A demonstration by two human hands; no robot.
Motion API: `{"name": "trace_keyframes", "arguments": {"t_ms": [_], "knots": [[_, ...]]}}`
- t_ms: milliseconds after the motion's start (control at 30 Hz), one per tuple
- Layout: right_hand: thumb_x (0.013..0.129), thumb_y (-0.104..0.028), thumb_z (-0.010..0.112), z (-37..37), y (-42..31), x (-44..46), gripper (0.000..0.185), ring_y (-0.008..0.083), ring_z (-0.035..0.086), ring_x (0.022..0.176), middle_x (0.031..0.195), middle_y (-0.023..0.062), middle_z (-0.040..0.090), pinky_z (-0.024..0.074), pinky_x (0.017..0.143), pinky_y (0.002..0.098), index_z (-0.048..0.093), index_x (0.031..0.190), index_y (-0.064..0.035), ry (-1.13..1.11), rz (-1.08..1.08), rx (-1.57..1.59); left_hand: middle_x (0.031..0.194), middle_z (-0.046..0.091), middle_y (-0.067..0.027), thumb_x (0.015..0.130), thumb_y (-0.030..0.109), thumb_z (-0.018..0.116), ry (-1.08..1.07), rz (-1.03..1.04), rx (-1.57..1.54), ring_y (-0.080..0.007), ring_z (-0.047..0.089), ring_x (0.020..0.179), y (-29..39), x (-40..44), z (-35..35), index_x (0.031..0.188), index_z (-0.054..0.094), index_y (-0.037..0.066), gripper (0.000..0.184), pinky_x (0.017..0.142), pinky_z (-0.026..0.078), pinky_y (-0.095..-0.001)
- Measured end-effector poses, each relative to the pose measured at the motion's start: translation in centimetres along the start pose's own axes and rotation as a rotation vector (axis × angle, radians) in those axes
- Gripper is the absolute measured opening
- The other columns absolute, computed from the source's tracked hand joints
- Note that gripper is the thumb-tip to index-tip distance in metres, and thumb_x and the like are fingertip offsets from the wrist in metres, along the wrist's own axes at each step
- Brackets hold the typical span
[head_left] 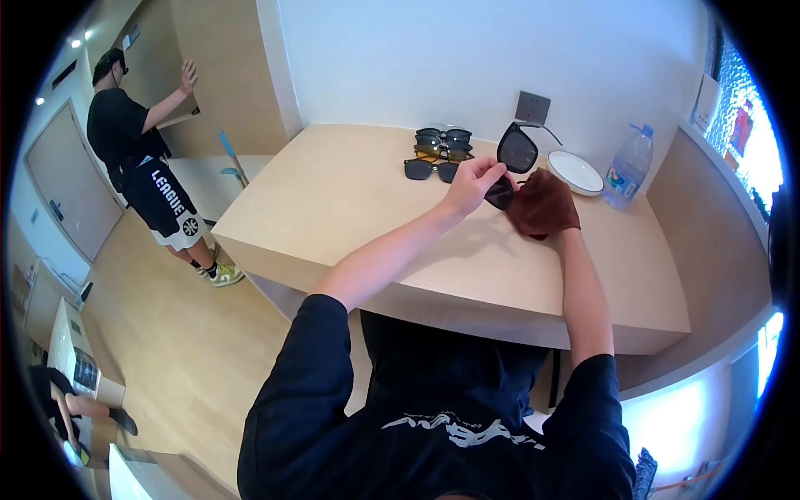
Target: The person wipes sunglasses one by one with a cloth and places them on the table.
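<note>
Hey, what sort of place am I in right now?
Probably a home or small apartment, though I can't be certain: there's a pale wood-look counter against a white wall, a plain door, and wood-look flooring.

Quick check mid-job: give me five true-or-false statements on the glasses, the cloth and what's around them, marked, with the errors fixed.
1. The left hand holds the black sunglasses. True.
2. The cloth is pale blue. False: the cloth is brown.
3. Other glasses lie on the tabletop. True.
4. The bottle lies on its side. False: the bottle stands upright.
5. In the picture, the white dish sits between the held sunglasses and the bottle. True.
</note>
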State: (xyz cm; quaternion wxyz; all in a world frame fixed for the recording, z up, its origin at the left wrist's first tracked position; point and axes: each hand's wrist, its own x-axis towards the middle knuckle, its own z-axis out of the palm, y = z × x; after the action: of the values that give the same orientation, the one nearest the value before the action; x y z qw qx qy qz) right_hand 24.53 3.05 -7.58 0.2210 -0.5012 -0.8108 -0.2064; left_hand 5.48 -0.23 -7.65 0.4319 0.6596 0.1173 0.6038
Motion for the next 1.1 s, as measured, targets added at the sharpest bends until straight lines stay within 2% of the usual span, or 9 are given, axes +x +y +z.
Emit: {"name": "trace_keyframes", "arguments": {"t_ms": [200, 400, 467, 567, 700, 767, 900, 1000, 1100], "knots": [[0.070, -0.032, 0.056, -2.6, 0.4, 0.1, 0.034, 0.0314, 0.064, 0.080, 0.081, 0.0207, 0.065, 0.0502, 0.075, 0.0376, 0.065, 0.068, 0.0012, -0.020, 0.231, -0.146, 0.082, 0.067, -0.0068, 0.099, 0.015, 0.050, 0.144, 0.062, 0.002, -0.0122, 0.064, 0.083, -0.3, 0.1, -0.9, 0.087, 0.059, 0.000, 0.022, 0.078, 0.050, -0.0254], [0.069, -0.022, 0.053, -5.3, -4.4, -0.5, 0.021, 0.0213, 0.062, 0.074, 0.070, 0.0101, 0.067, 0.0425, 0.077, 0.0307, 0.065, 0.061, -0.0086, -0.210, -0.419, -0.198, 0.088, 0.058, 0.0025, 0.101, 0.022, 0.049, 0.190, -0.018, -0.011, -0.0053, 0.053, 0.081, -1.9, 0.2, -1.6, 0.094, 0.058, 0.007, 0.019, 0.073, 0.043, -0.0218], [0.072, -0.014, 0.057, -5.7, -5.0, -1.1, 0.011, 0.0199, 0.063, 0.078, 0.072, 0.0098, 0.067, 0.0444, 0.079, 0.0313, 0.064, 0.067, -0.0073, -0.401, -0.283, -0.039, 0.089, 0.058, 0.0021, 0.101, 0.022, 0.050, 0.166, -0.043, -0.073, -0.0053, 0.053, 0.082, -2.1, 0.2, -1.8, 0.095, 0.058, 0.007, 0.018, 0.074, 0.043, -0.0223], [0.080, -0.016, 0.065, -0.6, -2.8, 0.1, 0.027, 0.0162, 0.063, 0.090, 0.092, 0.0104, 0.065, 0.0477, 0.083, 0.0311, 0.057, 0.103, -0.0044, -0.415, 0.267, 1.293, 0.091, 0.058, 0.0015, 0.101, 0.022, 0.050, 0.112, -0.022, -0.075, -0.0056, 0.053, 0.083, -2.1, 0.3, -1.7, 0.097, 0.058, 0.008, 0.017, 0.074, 0.043, -0.0225], [0.079, -0.016, 0.063, -1.8, -4.1, -1.3, 0.031, 0.0163, 0.063, 0.094, 0.099, 0.0079, 0.065, 0.0480, 0.084, 0.0287, 0.056, 0.108, -0.0057, -0.137, 0.031, 0.914, 0.088, 0.060, 0.0015, 0.100, 0.019, 0.050, 0.084, -0.109, 0.037, -0.0059, 0.053, 0.081, -1.6, -0.2, -1.8, 0.093, 0.061, 0.006, 0.018, 0.074, 0.043, -0.0234], [0.078, -0.019, 0.063, 0.0, -2.8, -0.8, 0.034, 0.0170, 0.062, 0.097, 0.099, 0.0052, 0.065, 0.0490, 0.085, 0.0283, 0.057, 0.109, -0.0081, 0.092, -0.553, 0.379, 0.086, 0.060, 0.0013, 0.100, 0.019, 0.050, 0.061, -0.130, 0.129, -0.0061, 0.054, 0.080, -1.7, -0.2, -1.9, 0.091, 0.062, 0.006, 0.020, 0.074, 0.044, -0.0238], [0.076, -0.025, 0.062, -3.9, -4.3, -1.2, 0.030, 0.0171, 0.062, 0.099, 0.094, 0.0034, 0.065, 0.0495, 0.086, 0.0271, 0.060, 0.103, -0.0109, -0.075, -0.323, 0.289, 0.083, 0.065, -0.0019, 0.098, 0.017, 0.053, 0.157, -0.048, 0.255, -0.0087, 0.057, 0.079, -3.2, -0.3, -1.8, 0.088, 0.064, 0.002, 0.022, 0.075, 0.046, -0.0259], [0.055, -0.022, 0.079, -2.3, -0.4, -0.7, 0.032, 0.0207, 0.062, 0.084, 0.079, 0.0072, 0.061, 0.0496, 0.072, 0.0277, 0.061, 0.078, -0.0094, 0.212, -0.101, 0.070, 0.086, 0.068, -0.0054, 0.095, 0.014, 0.057, 0.289, 0.020, 0.265, -0.0112, 0.060, 0.079, -3.3, 0.5, -3.5, 0.090, 0.064, -0.001, 0.018, 0.074, 0.047, -0.0277], [0.050, -0.015, 0.081, -3.1, 1.0, -0.2, 0.036, 0.0274, 0.060, 0.079, 0.079, 0.0122, 0.060, 0.0491, 0.070, 0.0285, 0.059, 0.077, -0.0028, 0.264, -0.151, 0.305, 0.090, 0.067, -0.0094, 0.088, 0.007, 0.062, 0.079, 0.155, 0.821, -0.0210, 0.064, 0.082, -1.1, -0.3, -3.9, 0.091, 0.063, -0.003, 0.011, 0.077, 0.048, -0.0310]]}}
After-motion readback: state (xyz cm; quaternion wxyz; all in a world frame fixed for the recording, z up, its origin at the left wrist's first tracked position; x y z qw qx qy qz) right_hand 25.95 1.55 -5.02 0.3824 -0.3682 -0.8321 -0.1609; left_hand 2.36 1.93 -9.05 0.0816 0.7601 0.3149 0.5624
